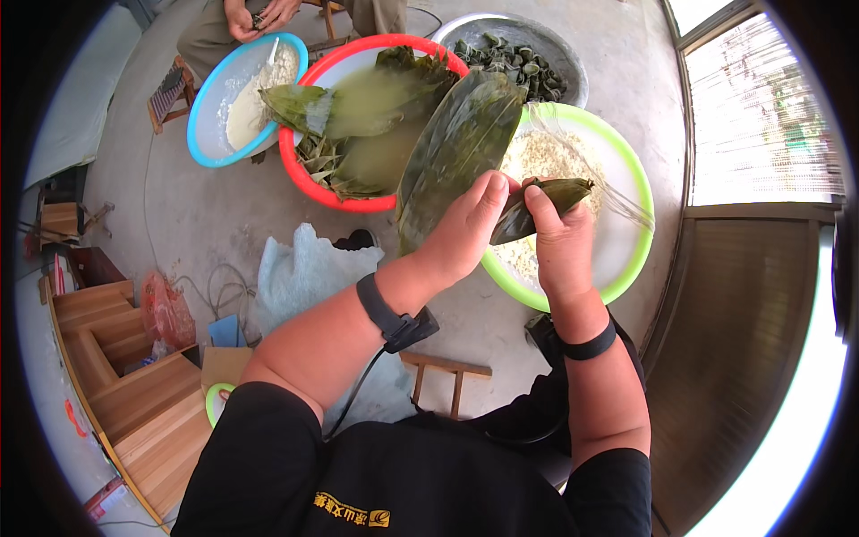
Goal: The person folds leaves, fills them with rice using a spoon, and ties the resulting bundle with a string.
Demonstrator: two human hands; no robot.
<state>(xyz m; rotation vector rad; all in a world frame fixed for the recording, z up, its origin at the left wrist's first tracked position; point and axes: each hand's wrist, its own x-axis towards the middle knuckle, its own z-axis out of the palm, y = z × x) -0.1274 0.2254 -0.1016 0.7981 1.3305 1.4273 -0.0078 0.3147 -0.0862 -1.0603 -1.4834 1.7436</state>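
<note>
My left hand [470, 225] holds broad, wet, dark green leaves [463, 144], which stand up past its fingers. My right hand [564, 231] grips a small cone-shaped leaf wrap [560, 194] between thumb and fingers, its narrow tip pointing right. The left fingers meet the wrap's other end; how far they close round it is partly hidden. Below both hands is a white basin with a green rim [637, 258], holding pale grain [550, 158]. Thin strings [621, 201] hang over its right side.
A red-rimmed basin [290, 158] holds leaves in cloudy water. Beyond it stand a blue-rimmed basin [194, 131] of pale grain and a metal basin [577, 64] of wrapped leaf bundles. A person's hands [262, 17] work at the top left. A wooden stool [446, 364] is below.
</note>
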